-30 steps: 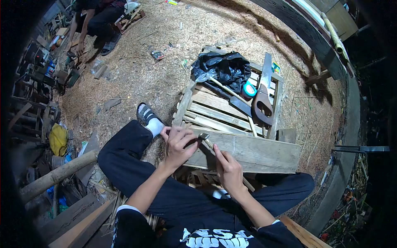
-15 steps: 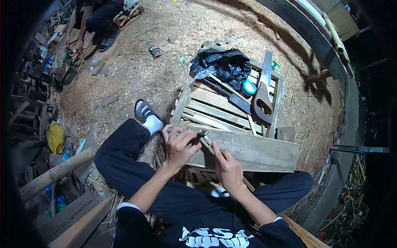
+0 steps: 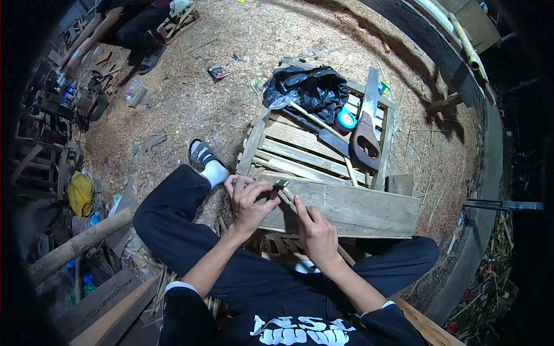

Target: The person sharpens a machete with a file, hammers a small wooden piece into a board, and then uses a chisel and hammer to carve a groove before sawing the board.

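Observation:
My left hand [image 3: 249, 202] is closed around a small dark tool [image 3: 281, 184] with a shiny metal end; its exact kind does not show. It is over the left end of a grey wooden board [image 3: 369, 209] lying across in front of me. My right hand [image 3: 318, 233] grips a thin wooden stick [image 3: 287, 198], its index finger stretched along it. The stick's upper end meets the dark tool, and its lower part comes out below my right hand.
Beyond the board, a slatted wooden frame [image 3: 254, 144] carries a handsaw [image 3: 366, 141], a wide-bladed tool [image 3: 333, 142], a blue round container [image 3: 345, 120] and a black plastic bag [image 3: 314, 92]. Another person [image 3: 135, 29] crouches at the upper left. A thick pole [image 3: 81, 245] juts in at left.
My hands stay in nearly the same place, with the tool's metal end slightly turned. The other person's arms have swung outward to the left. The view has shifted slightly.

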`<state>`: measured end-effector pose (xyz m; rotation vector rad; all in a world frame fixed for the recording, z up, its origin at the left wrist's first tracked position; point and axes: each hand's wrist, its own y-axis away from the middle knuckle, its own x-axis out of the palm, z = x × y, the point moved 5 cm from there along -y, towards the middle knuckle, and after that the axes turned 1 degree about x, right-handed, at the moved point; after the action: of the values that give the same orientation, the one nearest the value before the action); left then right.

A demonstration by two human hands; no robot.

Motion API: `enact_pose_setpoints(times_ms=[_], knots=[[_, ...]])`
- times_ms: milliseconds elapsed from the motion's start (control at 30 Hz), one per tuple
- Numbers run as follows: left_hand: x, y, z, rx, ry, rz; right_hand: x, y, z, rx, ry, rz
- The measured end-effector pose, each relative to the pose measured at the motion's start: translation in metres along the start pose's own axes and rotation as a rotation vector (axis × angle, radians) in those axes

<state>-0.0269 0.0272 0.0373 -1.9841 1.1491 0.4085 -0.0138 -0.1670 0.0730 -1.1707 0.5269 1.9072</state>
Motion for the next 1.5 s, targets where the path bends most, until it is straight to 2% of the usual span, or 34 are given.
enact_pose_setpoints(times_ms=[133, 200, 300, 533, 600, 733, 800, 900, 1100, 1167, 1233, 1300, 1367, 1433, 1500], knots=[[-0.007, 0.003, 0.002, 0.019, -0.069, 0.051, 0.001, 0.0, -0.005, 0.006, -0.048, -0.013], [-0.01, 0.007, 0.01, -0.087, 0.031, 0.174, 0.001, 0.002, -0.008, 0.012, -0.079, -0.019], [-0.013, 0.008, 0.019, -0.114, 0.055, 0.263, 0.001, 0.0, -0.007, 0.006, -0.113, -0.026], [-0.003, -0.001, 0.022, 0.03, 0.027, 0.375, 0.0, 0.002, -0.012, 0.017, -0.146, -0.044], [-0.003, -0.006, 0.027, 0.049, 0.014, 0.407, 0.0, 0.004, -0.014, 0.072, -0.109, 0.053], [-0.008, -0.019, 0.028, 0.041, -0.002, 0.49, -0.004, 0.002, -0.015, 0.102, -0.148, 0.106], [-0.009, -0.021, 0.023, 0.045, -0.046, 0.53, -0.013, 0.004, -0.011, 0.073, -0.264, -0.055], [-0.01, -0.02, 0.025, 0.051, -0.046, 0.519, -0.015, 0.014, -0.007, 0.135, -0.298, -0.107], [-0.006, -0.018, 0.03, 0.069, -0.076, 0.598, -0.001, 0.022, 0.006, 0.036, -0.307, -0.044], [-0.006, -0.018, 0.029, 0.033, -0.016, 0.595, -0.002, 0.032, 0.007, 0.058, -0.303, -0.285], [-0.006, -0.016, 0.032, 0.038, -0.022, 0.591, -0.001, 0.036, 0.009, 0.041, -0.28, -0.324], [-0.003, -0.017, 0.03, 0.055, -0.026, 0.585, 0.013, 0.034, 0.006, 0.121, -0.276, 0.032], [-0.005, -0.017, 0.03, 0.043, -0.044, 0.584, 0.014, 0.034, 0.006, 0.102, -0.279, -0.007], [-0.008, -0.017, 0.029, 0.039, -0.038, 0.586, 0.002, 0.039, 0.013, 0.012, -0.25, -0.339], [-0.007, -0.02, 0.027, 0.007, 0.009, 0.602, 0.002, 0.04, 0.015, 0.013, -0.249, -0.368]])
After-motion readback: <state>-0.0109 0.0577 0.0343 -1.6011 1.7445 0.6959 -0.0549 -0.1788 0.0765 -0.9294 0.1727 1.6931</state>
